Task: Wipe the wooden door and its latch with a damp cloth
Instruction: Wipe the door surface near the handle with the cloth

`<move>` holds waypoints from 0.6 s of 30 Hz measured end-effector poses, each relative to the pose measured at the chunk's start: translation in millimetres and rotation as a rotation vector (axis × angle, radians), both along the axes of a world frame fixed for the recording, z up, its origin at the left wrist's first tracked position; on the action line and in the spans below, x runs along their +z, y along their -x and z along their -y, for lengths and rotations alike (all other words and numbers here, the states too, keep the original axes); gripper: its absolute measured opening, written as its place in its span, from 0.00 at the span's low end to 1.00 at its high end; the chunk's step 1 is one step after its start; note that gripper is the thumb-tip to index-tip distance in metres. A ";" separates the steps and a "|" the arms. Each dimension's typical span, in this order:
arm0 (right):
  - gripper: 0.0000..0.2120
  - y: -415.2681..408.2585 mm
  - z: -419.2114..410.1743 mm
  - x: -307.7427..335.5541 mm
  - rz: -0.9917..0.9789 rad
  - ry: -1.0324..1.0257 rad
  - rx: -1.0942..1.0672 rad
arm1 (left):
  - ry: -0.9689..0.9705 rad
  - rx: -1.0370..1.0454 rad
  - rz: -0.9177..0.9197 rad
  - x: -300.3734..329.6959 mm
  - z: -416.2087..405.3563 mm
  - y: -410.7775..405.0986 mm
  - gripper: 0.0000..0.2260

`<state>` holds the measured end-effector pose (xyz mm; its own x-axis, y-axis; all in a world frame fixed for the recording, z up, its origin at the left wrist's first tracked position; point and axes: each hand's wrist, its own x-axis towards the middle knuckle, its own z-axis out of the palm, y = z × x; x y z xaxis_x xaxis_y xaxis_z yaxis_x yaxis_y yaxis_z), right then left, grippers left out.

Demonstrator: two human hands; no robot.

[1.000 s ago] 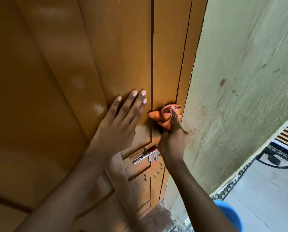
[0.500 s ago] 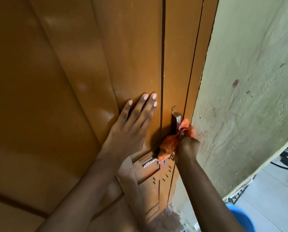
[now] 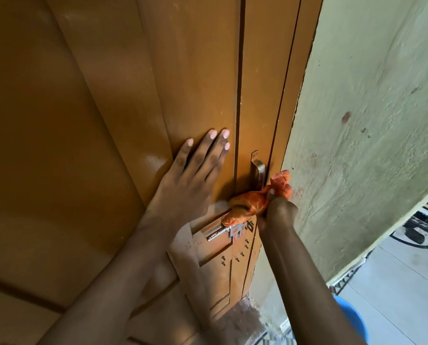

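Note:
The brown wooden door point(image 3: 103, 115) fills the left and centre of the view. A metal pull handle point(image 3: 257, 170) is fixed near its right edge, and a silver sliding latch point(image 3: 223, 231) sits lower down. My left hand point(image 3: 193, 180) lies flat on the door with fingers spread, left of the handle. My right hand point(image 3: 275, 212) grips a bunched orange cloth point(image 3: 252, 205), pressed on the door just below the handle and just above the latch. The cloth hides the handle's lower end.
A rough pale green wall point(image 3: 362, 135) stands right of the door frame. At the bottom right lie a tiled floor point(image 3: 402, 290) and a blue bucket point(image 3: 350, 317). Dark cables or a wheel point(image 3: 417, 230) show at the right edge.
My right hand has slid the cloth down the door's right edge, uncovering the pull handle, and now sits just above the latch. My left hand has stayed flat on the door.

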<state>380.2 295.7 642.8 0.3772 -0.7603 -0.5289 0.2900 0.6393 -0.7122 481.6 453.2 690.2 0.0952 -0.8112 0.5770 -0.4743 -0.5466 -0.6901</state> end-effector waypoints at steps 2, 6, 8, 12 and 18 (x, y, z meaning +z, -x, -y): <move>0.11 -3.6 -1.0 8.8 -0.009 -0.044 -0.017 | 0.005 -0.010 -0.013 1.4 -0.2 1.7 0.30; 0.07 5.1 4.8 11.0 -0.018 -0.012 0.006 | 0.006 -0.010 -0.014 2.1 0.0 -0.6 0.30; 0.08 11.4 1.2 9.5 0.003 0.041 0.024 | -0.003 -0.007 -0.015 1.4 -0.1 0.2 0.30; 0.07 -4.6 -0.9 15.1 -0.031 0.027 0.018 | 0.004 -0.004 -0.015 2.9 0.2 3.2 0.30; 0.08 23.3 9.7 10.2 -0.128 0.236 0.080 | 0.001 -0.006 -0.044 0.2 -0.3 1.7 0.31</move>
